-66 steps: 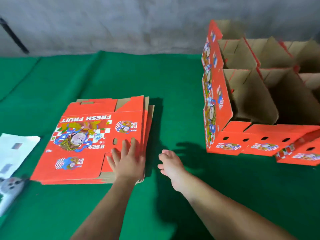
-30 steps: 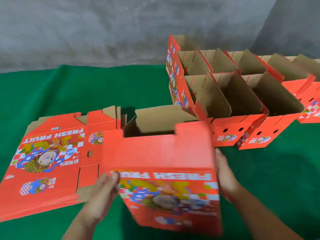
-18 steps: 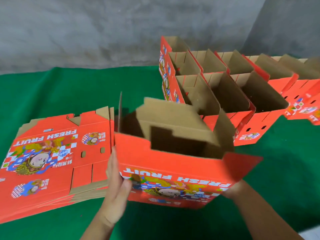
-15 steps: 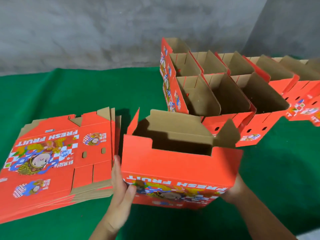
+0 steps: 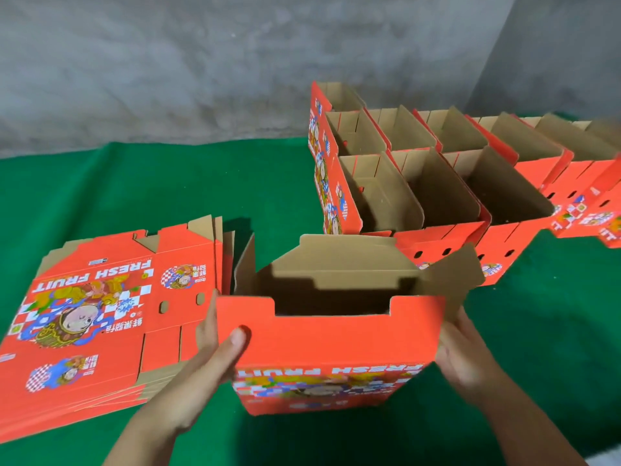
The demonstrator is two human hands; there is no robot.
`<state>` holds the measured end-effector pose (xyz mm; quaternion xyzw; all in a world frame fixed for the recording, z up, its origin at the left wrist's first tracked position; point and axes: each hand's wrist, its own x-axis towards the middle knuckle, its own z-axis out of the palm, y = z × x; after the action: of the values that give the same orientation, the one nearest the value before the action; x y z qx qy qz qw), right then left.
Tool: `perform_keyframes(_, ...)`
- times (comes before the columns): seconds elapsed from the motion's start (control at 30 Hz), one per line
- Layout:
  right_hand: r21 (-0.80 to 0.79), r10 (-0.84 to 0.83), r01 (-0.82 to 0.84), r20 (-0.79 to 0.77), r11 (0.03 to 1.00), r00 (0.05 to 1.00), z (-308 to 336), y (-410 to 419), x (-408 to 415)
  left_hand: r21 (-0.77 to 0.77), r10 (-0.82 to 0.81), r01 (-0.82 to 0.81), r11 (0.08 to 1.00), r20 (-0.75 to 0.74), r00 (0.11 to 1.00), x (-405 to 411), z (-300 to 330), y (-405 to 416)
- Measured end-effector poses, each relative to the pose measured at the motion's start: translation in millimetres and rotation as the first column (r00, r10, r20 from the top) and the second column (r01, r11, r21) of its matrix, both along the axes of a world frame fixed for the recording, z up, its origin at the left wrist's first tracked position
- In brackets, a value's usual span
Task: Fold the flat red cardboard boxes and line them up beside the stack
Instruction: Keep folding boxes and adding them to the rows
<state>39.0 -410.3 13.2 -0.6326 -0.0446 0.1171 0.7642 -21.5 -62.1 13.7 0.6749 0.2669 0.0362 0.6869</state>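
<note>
Since half a second back the box being worked on [image 5: 331, 344] has popped further open into a proper rectangle and come closer to the camera, with the right-hand flap swung out wide. Left hand [image 5: 210, 351] has hold of the near left corner, thumb laid across the red front panel and the other fingers wrapped around the side, so it's clamped on the cardboard. Right hand [image 5: 465, 353] is a bit blurry but it's cupped against the right side of the same box, fingers curled around that edge just under the brown flap [image 5: 452, 275]. That box stands upright on the green cloth [image 5: 161, 183] with its top open and the "FRESH FRUIT" print upside down on the front. Just beside it on the left sits the stack of flat red boxes [image 5: 100, 317], cartoon print facing up, nearly touching the left hand. Behind and off to the right are the folded boxes [image 5: 433, 183], open tops up, packed against each other in rows running out toward the right edge. Grey concrete wall [image 5: 201, 62] at the back.
</note>
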Motion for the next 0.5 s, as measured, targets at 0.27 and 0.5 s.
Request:
perform_keyframes(0.27,-0.025,-0.047,0.045,-0.061,0.999,0.997,9.3,9.9,1.5,0.034,-0.031,0.025,0.999,0.190,0.981,-7.5,43.9,-15.1)
perform_keyframes(0.5,-0.138,-0.059,0.071,0.086,0.988,0.995,9.0,17.8,-14.7,0.200,-0.064,0.087,0.976,-0.116,0.991,14.8,67.3,-14.2)
